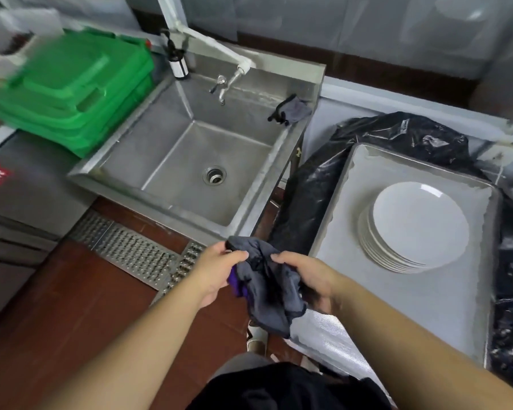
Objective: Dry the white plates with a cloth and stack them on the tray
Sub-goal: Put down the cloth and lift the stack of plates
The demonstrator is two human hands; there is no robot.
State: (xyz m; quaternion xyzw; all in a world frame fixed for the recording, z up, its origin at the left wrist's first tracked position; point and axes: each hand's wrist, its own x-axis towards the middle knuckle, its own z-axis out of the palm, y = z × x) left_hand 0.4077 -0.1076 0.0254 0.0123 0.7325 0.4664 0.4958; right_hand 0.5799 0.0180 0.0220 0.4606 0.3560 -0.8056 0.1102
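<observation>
A stack of several white plates (415, 229) sits on a large grey tray (427, 315) at the right. Both hands hold a crumpled dark grey cloth (271, 294) with a purple edge, in front of me between the sink and the tray. My left hand (216, 270) pinches its upper left part. My right hand (308, 276) grips its right side. No plate is in either hand.
An empty steel sink (190, 161) with a tap (222, 84) stands ahead. A second dark cloth (292, 110) lies on its right rim. Green crates (74, 90) are stacked at the left. Black plastic sheeting (397, 134) lies under the tray. A floor drain grate (131, 250) runs below.
</observation>
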